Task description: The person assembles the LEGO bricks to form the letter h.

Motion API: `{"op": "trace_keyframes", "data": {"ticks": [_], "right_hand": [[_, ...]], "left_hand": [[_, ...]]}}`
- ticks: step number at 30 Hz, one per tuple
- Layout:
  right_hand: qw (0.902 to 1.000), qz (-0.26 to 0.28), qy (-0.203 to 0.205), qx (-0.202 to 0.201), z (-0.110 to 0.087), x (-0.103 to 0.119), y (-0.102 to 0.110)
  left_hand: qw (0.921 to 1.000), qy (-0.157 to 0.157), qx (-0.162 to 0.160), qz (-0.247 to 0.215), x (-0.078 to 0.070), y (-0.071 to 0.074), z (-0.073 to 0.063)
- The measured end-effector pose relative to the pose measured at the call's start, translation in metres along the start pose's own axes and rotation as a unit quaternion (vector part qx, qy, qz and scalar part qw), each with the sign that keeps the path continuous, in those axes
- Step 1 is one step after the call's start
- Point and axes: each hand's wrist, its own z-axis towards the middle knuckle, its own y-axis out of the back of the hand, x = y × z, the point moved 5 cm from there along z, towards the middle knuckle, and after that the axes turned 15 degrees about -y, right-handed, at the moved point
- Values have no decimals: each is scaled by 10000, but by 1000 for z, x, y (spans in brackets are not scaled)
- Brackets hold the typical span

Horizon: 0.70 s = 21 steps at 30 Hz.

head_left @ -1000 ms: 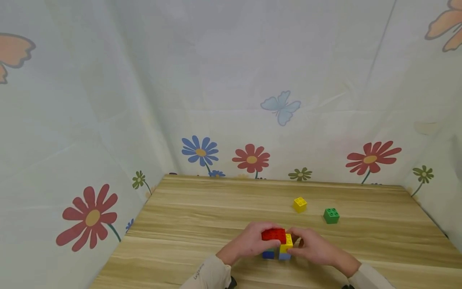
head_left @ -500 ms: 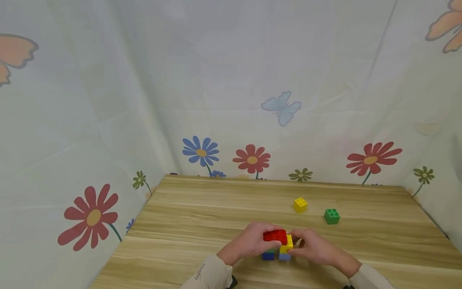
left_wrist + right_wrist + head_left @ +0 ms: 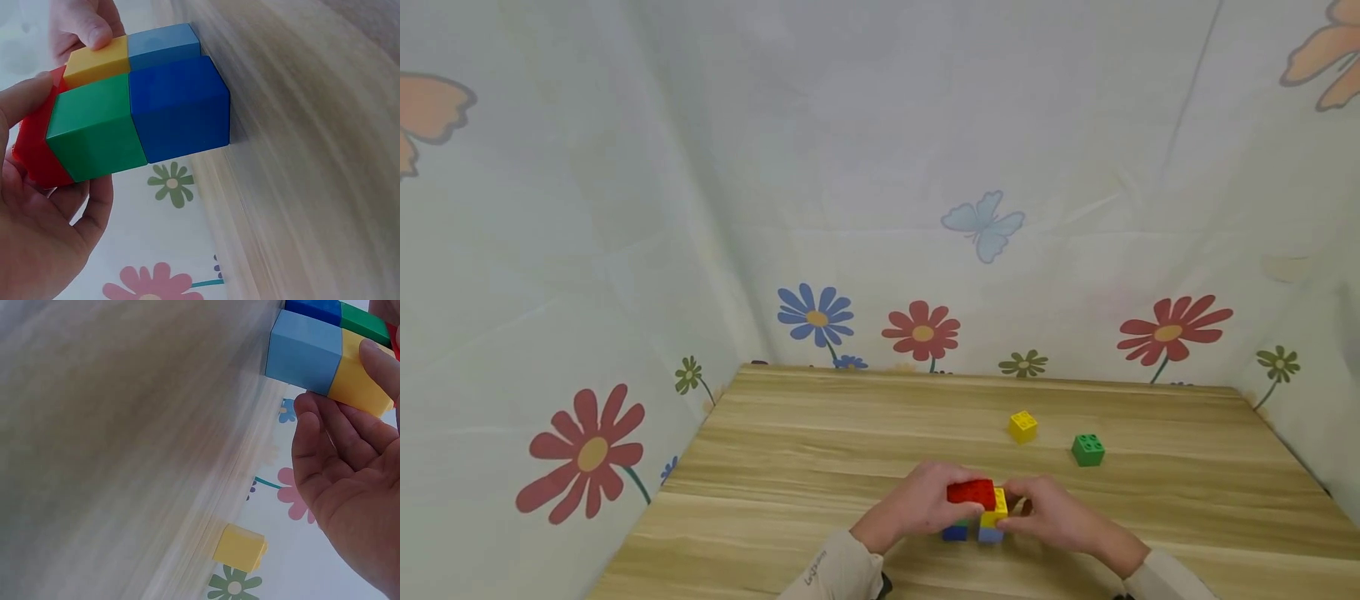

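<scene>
Two stacks of toy building bricks stand side by side near the front of the table. One has a dark blue brick [image 3: 181, 109] at the bottom and a green brick [image 3: 97, 128] on it; the other is a light blue brick [image 3: 304, 353] under a yellow brick [image 3: 356, 372]. A red brick [image 3: 972, 493] lies on top of the green one and reaches toward the yellow one, whose studs partly show. My left hand [image 3: 921, 500] grips the red brick between thumb and fingers. With thumb and fingers my right hand [image 3: 1052, 512] pinches the yellow brick from the right.
Farther back on the wooden table [image 3: 820, 433] lie a loose yellow brick [image 3: 1022, 427] and, to its right, a loose green brick [image 3: 1087, 450]. A white curtain [image 3: 865, 208] printed with flowers and butterflies encloses the back and sides.
</scene>
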Motion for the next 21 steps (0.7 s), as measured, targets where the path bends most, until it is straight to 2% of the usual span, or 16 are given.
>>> {"op": "trace_keyframes", "data": {"ticks": [6,10,13,18,21], "right_hand": [[10000,37,90,11,1,0,-1],[9998,23,200,-41,0,-1,-2],[9997,-2,230,-100,0,-1,-2],[9996,-68,236,-165,1,-2,-2],[9997,-74,185,-165,0,-3,-2]], "left_hand": [[9997,-55,74,248,1,0,1],[9999,9,25,128,1,-1,-1],[9993,200,-119,-279,5,-2,-3],[9932,532,-404,-951,14,-6,-8],[9907,534,-510,-1142,17,-5,-11]]}}
